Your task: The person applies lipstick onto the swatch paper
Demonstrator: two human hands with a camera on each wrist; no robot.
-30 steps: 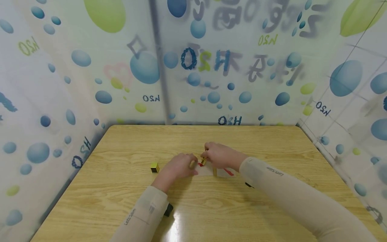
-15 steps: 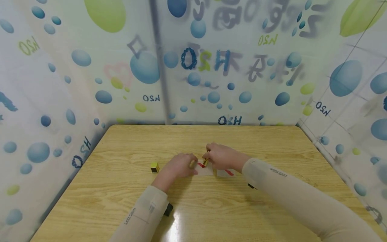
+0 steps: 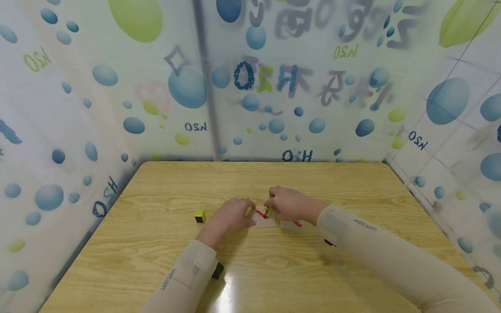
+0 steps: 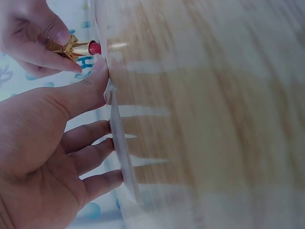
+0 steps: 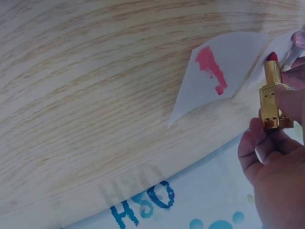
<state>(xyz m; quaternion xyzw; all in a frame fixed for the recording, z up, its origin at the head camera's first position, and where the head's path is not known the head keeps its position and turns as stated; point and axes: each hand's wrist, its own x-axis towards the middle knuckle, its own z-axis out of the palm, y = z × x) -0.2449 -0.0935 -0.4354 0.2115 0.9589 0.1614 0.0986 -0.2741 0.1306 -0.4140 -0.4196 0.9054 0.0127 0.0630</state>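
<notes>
My right hand (image 3: 289, 203) pinches a gold lipstick (image 5: 270, 102) between thumb and fingers. Its red tip (image 4: 95, 48) points down at a small white sheet of paper (image 3: 265, 223), at the end of a red streak (image 3: 260, 213). My left hand (image 3: 234, 214) rests its fingertips on that sheet's left part, the fingers loosely bent and holding nothing in a grip. Just right of it lies a second white sheet (image 5: 238, 57), bearing a thick red smear (image 5: 211, 67). My right hand partly hides this second sheet in the head view.
A small gold and black cube-shaped piece (image 3: 200, 216) stands on the wooden table (image 3: 156, 261) left of my left hand. Dark pieces (image 3: 218, 271) show beside both sleeves. A patterned curtain (image 3: 250, 121) hangs behind the table's far edge.
My right hand has moved slightly right and towards me with the lipstick, and the red streak on the left sheet has grown longer. My left hand has stayed in place.
</notes>
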